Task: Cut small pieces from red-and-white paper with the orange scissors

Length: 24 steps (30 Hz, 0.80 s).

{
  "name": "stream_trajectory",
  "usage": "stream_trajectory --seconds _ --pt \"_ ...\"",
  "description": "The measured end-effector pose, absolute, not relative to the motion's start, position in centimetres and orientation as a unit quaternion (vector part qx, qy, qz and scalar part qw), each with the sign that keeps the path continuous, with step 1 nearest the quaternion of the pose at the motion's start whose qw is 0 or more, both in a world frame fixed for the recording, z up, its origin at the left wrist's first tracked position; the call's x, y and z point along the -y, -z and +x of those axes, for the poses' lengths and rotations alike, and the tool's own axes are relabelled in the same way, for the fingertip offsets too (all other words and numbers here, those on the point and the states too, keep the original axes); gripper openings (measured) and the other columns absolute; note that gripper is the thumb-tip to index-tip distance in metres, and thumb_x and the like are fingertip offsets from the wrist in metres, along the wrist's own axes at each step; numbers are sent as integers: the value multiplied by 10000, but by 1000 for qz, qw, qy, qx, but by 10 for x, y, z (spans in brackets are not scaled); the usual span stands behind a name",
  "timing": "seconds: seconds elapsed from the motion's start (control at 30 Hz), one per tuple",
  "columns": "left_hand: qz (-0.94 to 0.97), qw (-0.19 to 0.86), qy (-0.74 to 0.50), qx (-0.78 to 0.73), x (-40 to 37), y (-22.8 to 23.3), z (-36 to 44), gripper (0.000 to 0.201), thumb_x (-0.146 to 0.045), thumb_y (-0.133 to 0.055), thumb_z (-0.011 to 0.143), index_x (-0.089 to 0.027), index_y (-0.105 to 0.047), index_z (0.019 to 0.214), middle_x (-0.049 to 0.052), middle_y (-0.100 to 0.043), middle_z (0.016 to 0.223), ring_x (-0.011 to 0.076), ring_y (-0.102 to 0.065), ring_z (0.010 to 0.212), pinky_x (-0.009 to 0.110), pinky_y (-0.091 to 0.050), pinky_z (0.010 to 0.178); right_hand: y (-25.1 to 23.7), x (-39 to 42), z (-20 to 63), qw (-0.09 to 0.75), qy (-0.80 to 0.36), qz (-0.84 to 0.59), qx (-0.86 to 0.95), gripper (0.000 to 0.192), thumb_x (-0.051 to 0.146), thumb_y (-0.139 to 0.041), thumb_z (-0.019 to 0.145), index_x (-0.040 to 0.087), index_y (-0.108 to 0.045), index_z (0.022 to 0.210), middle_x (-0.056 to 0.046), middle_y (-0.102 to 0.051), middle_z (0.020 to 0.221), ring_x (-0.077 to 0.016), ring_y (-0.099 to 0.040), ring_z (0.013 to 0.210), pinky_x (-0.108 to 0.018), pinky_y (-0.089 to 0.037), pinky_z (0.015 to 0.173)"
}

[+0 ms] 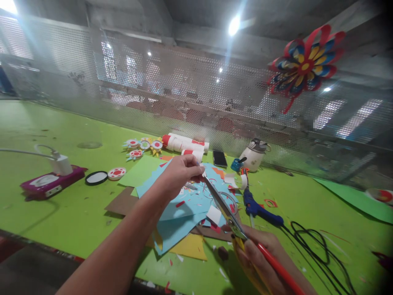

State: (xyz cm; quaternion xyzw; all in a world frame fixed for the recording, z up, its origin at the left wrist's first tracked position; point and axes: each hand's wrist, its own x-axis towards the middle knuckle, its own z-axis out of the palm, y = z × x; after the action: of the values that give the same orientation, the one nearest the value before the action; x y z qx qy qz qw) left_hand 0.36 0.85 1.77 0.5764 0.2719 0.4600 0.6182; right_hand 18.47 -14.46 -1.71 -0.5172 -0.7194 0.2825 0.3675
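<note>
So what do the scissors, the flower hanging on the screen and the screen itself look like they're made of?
Scissors: bright, reflective blades, probably steel; the red and yellow handles look like smooth plastic. Hanging flower: red, blue and yellow strips curled into loops, flat matte colour, most likely paper or thin card. Screen: grey sheet punched with even round holes, likely perforated metal, though plastic cannot be ruled out.

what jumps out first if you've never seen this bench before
A red, blue and yellow paper flower hangs high on the right of the perforated screen. At centre, the right hand works long scissors toward a small piece pinched by the left hand, over a heap of blue paper scraps. A blue glue gun lies to the right of the heap.
</note>
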Motion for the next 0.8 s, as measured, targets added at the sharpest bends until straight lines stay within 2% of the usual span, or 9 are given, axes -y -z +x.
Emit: stream_trajectory --seconds 0.1,0.37,0.53,0.8 --pt "577 618 -458 -275 -9 -17 3 168 -175 -663 644 -149 -504 599 17 -590 562 107 -556 519 287 -448 586 18 145 185 371 -301 -518 710 410 459 -396 908 199 -649 1100 1 -512 525 -133 -449 407 -213 -395 384" --pt "574 616 -461 -282 -9 -18 5 166 -164 -655 639 -149 -496 592 13 -581 559 104 -552 517 284 -445 584 19 144 187 363 -301 -524 709 439 479 -392 908 164 -660 1053 3 -501 508 -138 -446 408 -228 -396 424" --pt "576 615 -457 -285 -8 -18 5 168 -160 -652 632 -156 -491 585 6 -571 550 103 -545 511 283 -442 582 19 142 188 363 -290 -512 722 417 493 -403 897 201 -672 1024 22 -464 492 -140 -429 414 -244 -422 483" --pt "573 621 -456 -281 -9 -16 4 179 -188 -667 635 -160 -493 598 6 -577 562 115 -561 536 296 -450 602 25 142 191 349 -270 -527 726 432 478 -361 910 167 -642 1017 29 -396 543 -125 -368 460 -211 -351 408"
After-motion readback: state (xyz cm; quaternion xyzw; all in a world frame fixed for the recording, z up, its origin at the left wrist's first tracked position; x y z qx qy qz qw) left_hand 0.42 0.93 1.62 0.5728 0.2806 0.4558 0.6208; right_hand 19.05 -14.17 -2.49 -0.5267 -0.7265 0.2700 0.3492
